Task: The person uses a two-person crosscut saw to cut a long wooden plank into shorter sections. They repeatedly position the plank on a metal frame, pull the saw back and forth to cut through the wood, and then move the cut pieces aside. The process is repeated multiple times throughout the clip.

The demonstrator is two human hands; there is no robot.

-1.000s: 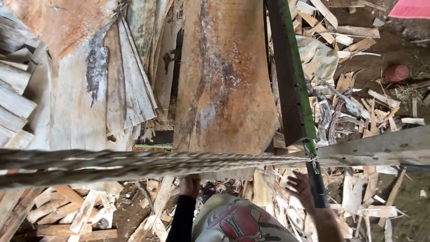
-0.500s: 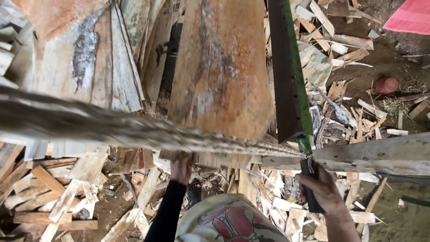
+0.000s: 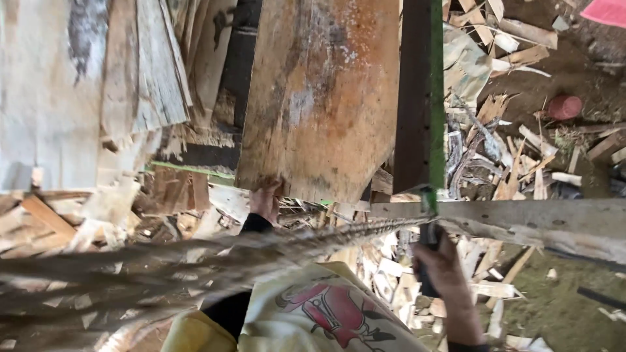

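Note:
A broad, rust-stained wooden slab [image 3: 319,98] lies lengthwise ahead of me. My left hand [image 3: 264,199], in a black sleeve, grips its near end. To the right, a dark metal rail with a green edge [image 3: 417,98] runs alongside the slab. Below the rail's near end, my right hand [image 3: 443,267] is closed around a dark handle [image 3: 427,238]. A rough, blurred bark-like strip [image 3: 195,261] crosses the foreground in front of my yellow shirt, hiding part of my left arm.
A pale wooden beam [image 3: 535,221] runs crosswise at the right. Stacked planks [image 3: 98,78] lie at the left. Wood offcuts [image 3: 515,163] litter the dirt floor, with a red round object [image 3: 564,107] and a pink sheet [image 3: 606,12] at the far right.
The blurred strip has dropped lower and tilted across the view. My left hand has come up onto the slab's near end. My right hand has stayed on the handle.

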